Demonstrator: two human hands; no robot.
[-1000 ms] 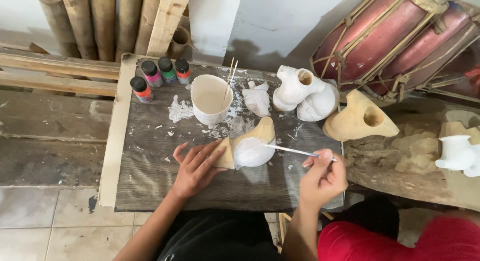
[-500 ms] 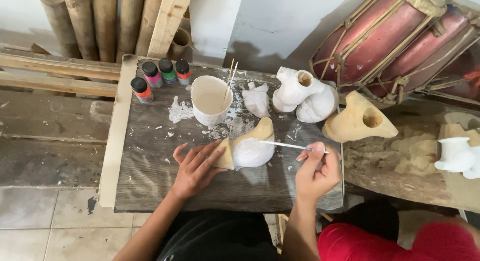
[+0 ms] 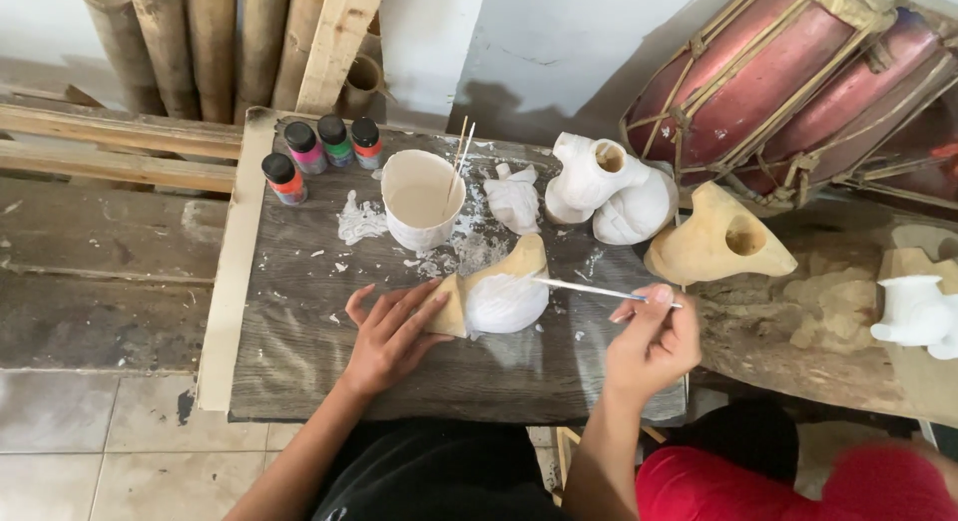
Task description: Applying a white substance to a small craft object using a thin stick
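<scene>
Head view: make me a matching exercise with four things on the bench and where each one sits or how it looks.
Things:
1. brush
2. cup
3. paint bottles
4. bare wooden carving

Places or states:
A. far left corner of the board
B. unpainted, right of the white carvings
C. in the right hand, tip on the half-painted carving
D. white, with thin sticks leaning in it

Pairs: 1-C, 2-D, 3-A, 4-B

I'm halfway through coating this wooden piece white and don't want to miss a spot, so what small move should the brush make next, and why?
Probably draw the brush leftward across the carved piece. Its tip sits at the painted right part, while the tan end under the left hand and the upper point are bare wood. The right hand holds the handle.
</scene>
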